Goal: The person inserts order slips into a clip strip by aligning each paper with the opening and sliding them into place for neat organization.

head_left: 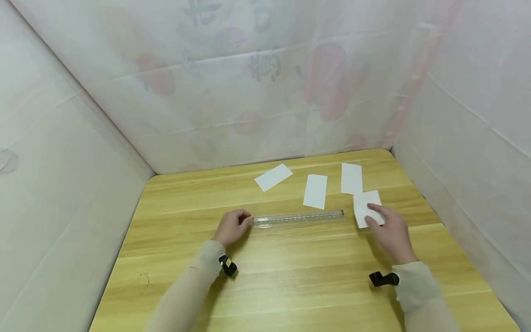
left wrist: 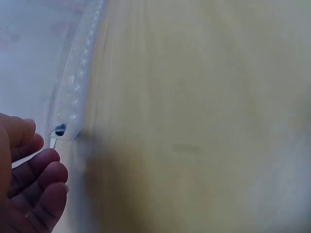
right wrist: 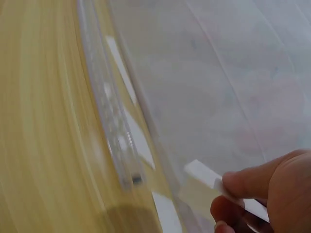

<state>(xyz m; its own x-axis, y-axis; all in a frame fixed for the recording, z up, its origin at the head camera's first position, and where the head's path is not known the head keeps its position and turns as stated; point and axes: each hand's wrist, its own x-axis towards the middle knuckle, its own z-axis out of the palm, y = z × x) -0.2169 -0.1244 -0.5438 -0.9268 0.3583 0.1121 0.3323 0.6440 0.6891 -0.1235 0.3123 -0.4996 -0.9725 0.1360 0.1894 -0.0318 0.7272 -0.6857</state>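
A long, narrow clear plastic case with a beaded-looking row along it lies across the middle of the table. At its left end is my left hand, fingers loosely bent and fingertips right beside the end. The left wrist view shows these fingers a little apart from the case's dark-spotted end. My right hand pinches a slightly bent white card between thumb and fingers, off the case's right end. In the right wrist view the held card is raised, partly hidden by the thumb.
Behind the case lie three white cards: a slanted one, a middle one and a right one, whose near edge meets the held card in the head view. Pale fabric walls enclose the wooden table at the back and sides.
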